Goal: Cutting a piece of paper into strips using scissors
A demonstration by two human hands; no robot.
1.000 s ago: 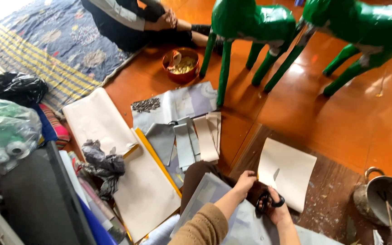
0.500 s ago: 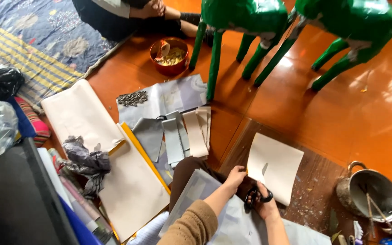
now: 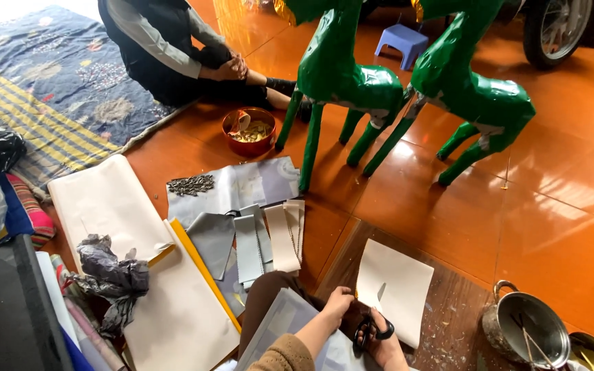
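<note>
Bottom centre | right hand point(image 3: 379, 340) fingers looped through scissors point(image 3: 369, 331) | left hand point(image 3: 337, 306) fingers pinching paper sheet point(image 3: 397, 288)

A tan-brown knitted sleeve point(image 3: 284, 354) covers the left forearm.

The sheet of paper point(image 3: 393, 288) lay on a wooden board point(image 3: 448, 323), with the metal pot point(image 3: 525, 328) to its right. Left of it sat a row of paper strips point(image 3: 266, 237), and further left some big sheets point(image 3: 108, 203). Two deer figures point(image 3: 407, 89) stood behind all that, a bowl point(image 3: 249, 130) just left of them.
</note>
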